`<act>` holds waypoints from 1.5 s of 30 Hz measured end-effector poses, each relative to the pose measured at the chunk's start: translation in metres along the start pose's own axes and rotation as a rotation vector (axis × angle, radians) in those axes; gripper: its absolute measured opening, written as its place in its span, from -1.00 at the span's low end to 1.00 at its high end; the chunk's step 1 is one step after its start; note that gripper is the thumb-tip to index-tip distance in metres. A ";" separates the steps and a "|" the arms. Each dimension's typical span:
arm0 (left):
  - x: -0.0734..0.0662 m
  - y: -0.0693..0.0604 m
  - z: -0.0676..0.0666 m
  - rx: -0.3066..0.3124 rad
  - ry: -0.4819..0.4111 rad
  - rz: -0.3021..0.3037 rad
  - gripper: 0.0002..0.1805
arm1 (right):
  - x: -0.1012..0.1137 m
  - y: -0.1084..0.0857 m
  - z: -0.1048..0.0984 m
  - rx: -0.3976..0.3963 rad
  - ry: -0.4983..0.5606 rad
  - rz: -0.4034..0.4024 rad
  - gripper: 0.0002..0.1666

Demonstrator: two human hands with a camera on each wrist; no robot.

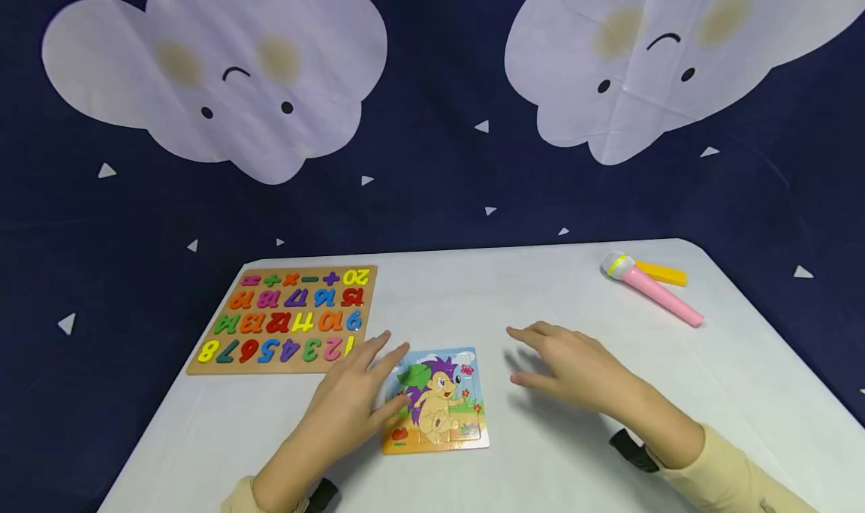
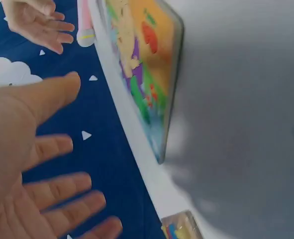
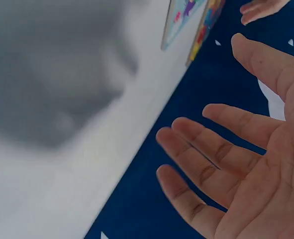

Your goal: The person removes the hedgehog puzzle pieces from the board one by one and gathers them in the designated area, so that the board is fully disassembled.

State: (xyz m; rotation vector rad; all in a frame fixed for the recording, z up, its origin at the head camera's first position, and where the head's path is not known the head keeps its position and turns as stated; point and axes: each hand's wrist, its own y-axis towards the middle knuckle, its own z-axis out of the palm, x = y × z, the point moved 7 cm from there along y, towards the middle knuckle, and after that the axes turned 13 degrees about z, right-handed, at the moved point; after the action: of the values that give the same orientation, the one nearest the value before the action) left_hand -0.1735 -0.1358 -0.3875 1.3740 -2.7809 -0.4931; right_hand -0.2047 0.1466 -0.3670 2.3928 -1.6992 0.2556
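A square hedgehog puzzle [image 1: 439, 400] lies flat on the white table, its pieces fitted in the frame. Over its left edge spreads my left hand [image 1: 348, 396], fingers apart and holding nothing; whether it touches the puzzle I cannot tell. In the left wrist view the puzzle [image 2: 151, 59] stands beyond the thumb of that hand [image 2: 32, 149]. To the right of the puzzle my right hand [image 1: 581, 370] hovers above the table with its fingers spread. The right wrist view shows this hand [image 3: 246, 159] with an empty palm.
A wooden number board [image 1: 270, 334] with coloured numerals lies at the left, close to my left fingers. At the back right a pink toy microphone [image 1: 655, 295] lies beside a yellow block [image 1: 665, 274]. Behind the table hangs a dark blue cloth [image 1: 432, 197] with clouds.
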 end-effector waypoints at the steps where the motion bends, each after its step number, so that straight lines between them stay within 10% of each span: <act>1: -0.002 0.001 0.004 0.011 -0.018 0.020 -0.24 | 0.002 0.004 0.004 0.018 0.014 0.003 -0.24; 8: -0.012 0.006 0.034 0.164 -0.100 0.157 -0.33 | 0.021 0.030 0.034 0.152 0.079 0.011 -0.30; 19: -0.013 0.006 0.056 0.350 -0.304 0.197 -0.41 | 0.034 0.052 0.060 0.200 0.133 0.012 -0.42; 34: -0.015 0.006 0.056 0.371 -0.338 0.192 -0.44 | 0.039 0.057 0.059 0.089 0.146 -0.007 -0.61; 45: -0.016 0.008 0.054 0.378 -0.328 0.184 -0.44 | 0.037 0.068 0.062 0.183 0.208 0.075 -0.66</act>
State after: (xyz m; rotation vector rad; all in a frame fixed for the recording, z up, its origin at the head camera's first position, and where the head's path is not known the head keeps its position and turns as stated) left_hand -0.1772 -0.1041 -0.4345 1.1536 -3.3679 -0.2071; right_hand -0.2552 0.0745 -0.4139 2.3298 -1.7367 0.6745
